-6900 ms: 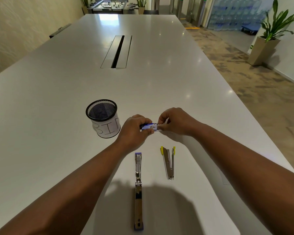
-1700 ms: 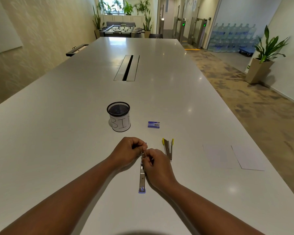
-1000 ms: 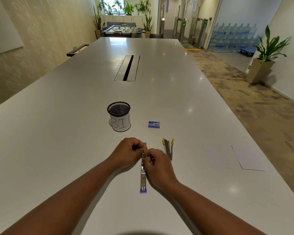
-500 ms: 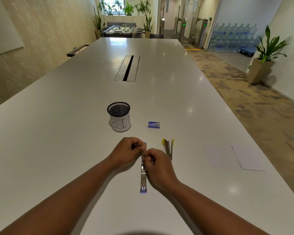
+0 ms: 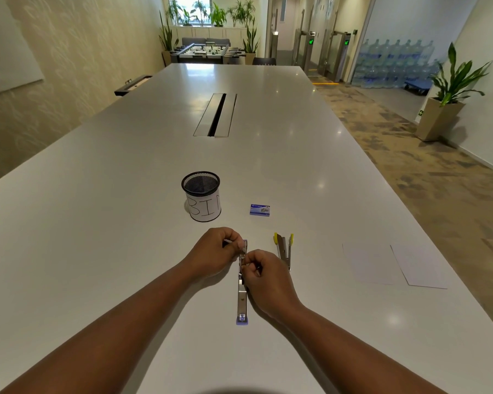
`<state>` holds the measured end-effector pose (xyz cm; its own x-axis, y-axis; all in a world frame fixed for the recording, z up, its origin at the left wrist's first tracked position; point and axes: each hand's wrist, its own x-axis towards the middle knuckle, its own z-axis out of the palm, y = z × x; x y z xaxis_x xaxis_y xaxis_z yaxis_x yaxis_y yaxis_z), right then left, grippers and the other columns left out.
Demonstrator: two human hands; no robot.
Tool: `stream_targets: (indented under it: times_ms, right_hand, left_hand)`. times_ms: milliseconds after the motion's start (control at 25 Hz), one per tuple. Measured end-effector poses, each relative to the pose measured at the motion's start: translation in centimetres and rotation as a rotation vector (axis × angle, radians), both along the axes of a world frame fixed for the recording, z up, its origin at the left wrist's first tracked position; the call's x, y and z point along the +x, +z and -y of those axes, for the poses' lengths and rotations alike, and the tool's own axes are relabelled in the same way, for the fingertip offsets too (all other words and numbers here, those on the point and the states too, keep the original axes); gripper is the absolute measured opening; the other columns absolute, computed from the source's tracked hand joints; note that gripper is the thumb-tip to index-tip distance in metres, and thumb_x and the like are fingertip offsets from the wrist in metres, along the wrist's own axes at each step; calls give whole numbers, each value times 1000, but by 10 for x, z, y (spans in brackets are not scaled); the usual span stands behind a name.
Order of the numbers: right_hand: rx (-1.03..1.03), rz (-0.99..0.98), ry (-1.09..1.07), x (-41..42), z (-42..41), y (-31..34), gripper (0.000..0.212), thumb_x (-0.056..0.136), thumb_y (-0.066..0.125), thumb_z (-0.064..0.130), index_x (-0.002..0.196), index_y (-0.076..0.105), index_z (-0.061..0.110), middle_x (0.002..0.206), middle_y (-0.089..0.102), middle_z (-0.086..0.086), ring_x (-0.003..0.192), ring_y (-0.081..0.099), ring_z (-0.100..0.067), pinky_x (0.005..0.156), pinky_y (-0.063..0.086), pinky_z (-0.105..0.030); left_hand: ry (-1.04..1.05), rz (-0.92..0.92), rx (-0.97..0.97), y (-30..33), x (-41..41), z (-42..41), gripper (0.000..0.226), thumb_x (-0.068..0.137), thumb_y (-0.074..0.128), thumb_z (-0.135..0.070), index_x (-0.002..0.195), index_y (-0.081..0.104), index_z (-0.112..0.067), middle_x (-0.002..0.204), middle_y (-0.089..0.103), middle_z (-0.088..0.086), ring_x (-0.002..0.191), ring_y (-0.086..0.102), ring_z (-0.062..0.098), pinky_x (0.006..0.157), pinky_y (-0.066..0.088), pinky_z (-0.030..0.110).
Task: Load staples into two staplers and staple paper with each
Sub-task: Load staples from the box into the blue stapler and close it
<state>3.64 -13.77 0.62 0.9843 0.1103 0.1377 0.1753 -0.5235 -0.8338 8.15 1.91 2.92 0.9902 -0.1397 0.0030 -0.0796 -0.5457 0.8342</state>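
- The blue stapler [image 5: 242, 301] lies opened out flat on the white bench [image 5: 97, 223], lengthwise toward the person, its blue end nearest them.
- The left hand [image 5: 215, 255] sits at the stapler's far end, fingers curled and pinching it near the tip; a thin pale sliver shows between them, too small to identify.
- The right hand [image 5: 264, 277] is on the stapler's middle from the right side, fingers curled and pinching at the metal channel. The two hands almost touch.
- The yellow stapler [image 5: 283, 248] lies just right of the hands, its two arms open in a narrow V, yellow tips pointing away.
- A small blue staple box [image 5: 260, 210] lies flat beyond the staplers, apart from both.
- A black mesh cup [image 5: 201, 199] with a white label reading "BIN" stands upright left of the box.
- Two white sheets [image 5: 393, 264] lie side by side, well to the right, near the bench edge.
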Motion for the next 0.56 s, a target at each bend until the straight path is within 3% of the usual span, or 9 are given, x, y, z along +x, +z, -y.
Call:
stream_targets:
  times_ms: [240, 440, 560]
  right_hand:
    - [9, -1, -11, 0, 0, 1, 17, 89, 53, 4, 78, 66, 8, 72, 65, -4, 69, 60, -18, 65, 51, -41]
    - [13, -3, -2, -1, 0, 2, 19, 89, 52, 3, 77, 65, 9, 70, 63, -3, 68, 58, -18, 64, 50, -40]
    - [17, 4, 3, 0, 0, 1, 19, 89, 51, 3, 77, 64, 8, 70, 62, -5, 68, 58, -19, 65, 51, -44]
  left_hand:
    - [-3, 0, -27, 0, -2, -4, 17, 99, 61, -16, 84, 69, -13, 66, 67, -4, 58, 57, 4, 61, 47, 19]
    - [-41, 50, 109, 3, 0, -2, 15, 95, 66, -20, 83, 73, -25, 76, 71, -14, 68, 63, -6, 63, 44, 8]
    - [-90, 63, 173, 8, 0, -1, 17, 93, 66, -12, 85, 74, -25, 83, 73, -14, 77, 65, -4, 69, 45, 10]
